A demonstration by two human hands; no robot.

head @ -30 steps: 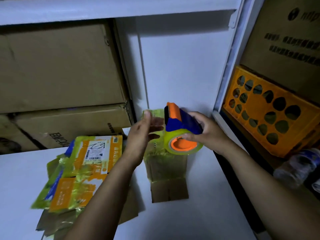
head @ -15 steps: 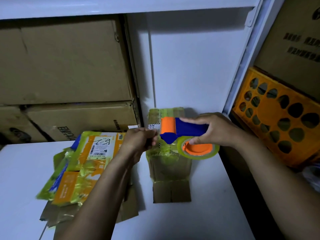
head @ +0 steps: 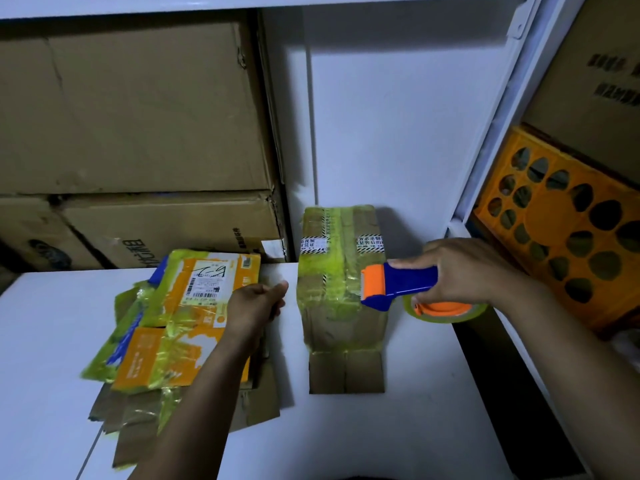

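The right hand is gripping the dispenser, taping the box; the left hand is curling nearby, hold unclear. Next is probably calling for a steady pull

Bare hands and forearms are showing, nothing worn in view.
The left hand and right hand are showing uncovered, and the left forearm and right forearm are running sleeveless to the near frame edge.

Dim, bluish light; soft shadows, wide-angle bending at edges.
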